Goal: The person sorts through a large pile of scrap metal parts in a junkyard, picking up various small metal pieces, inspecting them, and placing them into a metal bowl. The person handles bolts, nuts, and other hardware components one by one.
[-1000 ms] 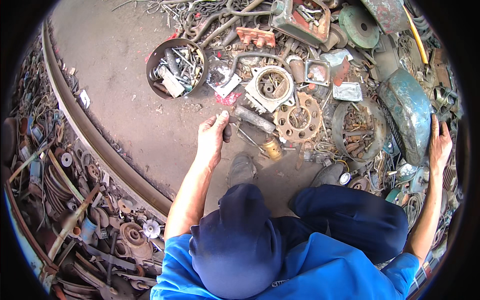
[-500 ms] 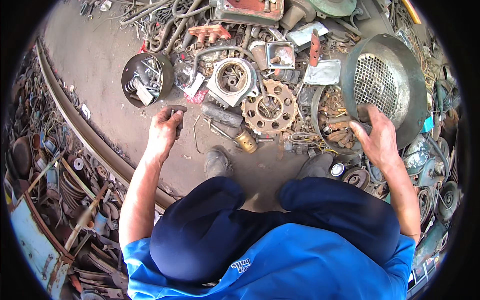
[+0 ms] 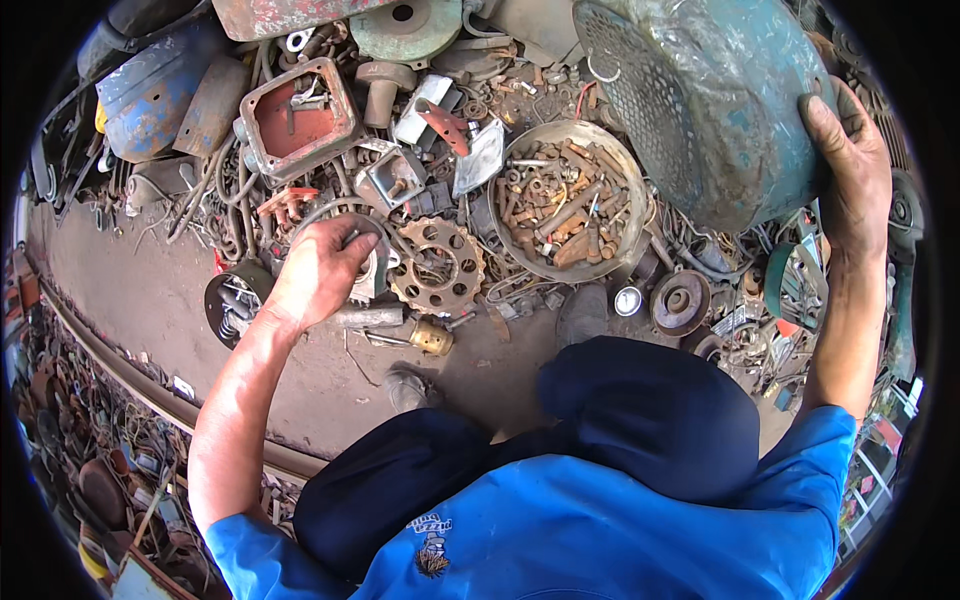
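My right hand [image 3: 850,150], thumb on the outside, grips the edge of a big green metal fan cover [image 3: 735,110]. The cover is raised and tilted, its perforated grille turned to the left. Below and left of it, a round metal pan [image 3: 635,240] full of rusty bolts [image 3: 570,205] and nuts stands uncovered. My left hand [image 3: 325,265] hovers over a grey metal housing [image 3: 370,270], partly hiding it. Its fingers are curled together, and what they may hold is hidden. A rusty sprocket [image 3: 465,255] with round holes lies right of that hand.
A round tin [image 3: 225,310] of metal parts stands left of my left hand. Nearer my feet lies a brass cylinder [image 3: 432,338]. Beyond are a square red-lined box [image 3: 300,120] and a green disc [image 3: 405,30]. A long metal rail [image 3: 130,385] crosses the left side, with scrap heaped past it.
My right hand has lifted and tipped the fan cover up and to the right, off the pan of bolts. My left hand has moved forward over the housing. The view has shifted right.
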`<state>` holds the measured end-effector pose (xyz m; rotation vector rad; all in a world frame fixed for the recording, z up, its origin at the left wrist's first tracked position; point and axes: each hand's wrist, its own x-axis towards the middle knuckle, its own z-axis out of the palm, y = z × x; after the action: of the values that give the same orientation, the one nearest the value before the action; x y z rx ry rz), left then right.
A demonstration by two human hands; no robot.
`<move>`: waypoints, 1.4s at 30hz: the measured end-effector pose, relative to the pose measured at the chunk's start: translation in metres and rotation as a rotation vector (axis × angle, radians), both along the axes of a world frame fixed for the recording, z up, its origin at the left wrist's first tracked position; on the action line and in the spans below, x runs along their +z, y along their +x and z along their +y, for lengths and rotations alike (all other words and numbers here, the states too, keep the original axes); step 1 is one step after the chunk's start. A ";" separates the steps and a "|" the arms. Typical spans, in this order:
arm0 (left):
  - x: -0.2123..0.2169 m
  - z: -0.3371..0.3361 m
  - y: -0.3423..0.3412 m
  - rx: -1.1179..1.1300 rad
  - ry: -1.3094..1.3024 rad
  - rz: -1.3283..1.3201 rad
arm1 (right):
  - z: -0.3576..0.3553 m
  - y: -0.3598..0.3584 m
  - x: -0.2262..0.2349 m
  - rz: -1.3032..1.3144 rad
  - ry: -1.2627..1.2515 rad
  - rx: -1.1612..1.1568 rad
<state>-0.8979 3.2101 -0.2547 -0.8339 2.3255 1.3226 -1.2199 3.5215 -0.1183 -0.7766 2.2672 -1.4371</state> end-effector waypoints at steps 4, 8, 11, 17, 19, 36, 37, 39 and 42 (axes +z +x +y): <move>-0.007 0.020 -0.030 -0.220 -0.209 0.107 | 0.010 0.012 0.010 0.090 0.124 -0.034; -0.038 0.041 -0.055 -0.406 -0.499 0.138 | 0.014 0.039 -0.006 0.401 0.313 0.043; -0.068 0.053 -0.072 -0.385 -0.491 0.130 | 0.018 0.051 -0.020 0.365 0.294 0.039; -0.105 0.058 -0.094 -0.325 -0.435 0.134 | 0.020 0.064 -0.038 0.324 0.293 0.071; -0.105 0.056 -0.093 -0.322 -0.422 0.152 | 0.019 0.067 -0.041 0.350 0.264 0.059; -0.052 -0.066 -0.012 -0.353 -1.198 0.147 | -0.002 0.096 -0.079 0.696 0.543 0.813; -0.056 -0.081 -0.020 -0.401 -1.233 0.103 | -0.004 0.095 -0.083 0.715 0.604 0.855; -0.063 -0.099 -0.034 -0.503 -1.203 -0.064 | -0.005 0.091 -0.087 0.806 0.638 0.755; -0.065 -0.108 -0.041 -0.535 -1.147 -0.098 | -0.003 0.075 -0.084 0.923 0.710 0.604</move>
<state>-0.9386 3.1020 -0.3193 -0.4166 2.8242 -0.3464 -1.1446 3.5187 -0.2021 -1.8593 2.4648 0.0872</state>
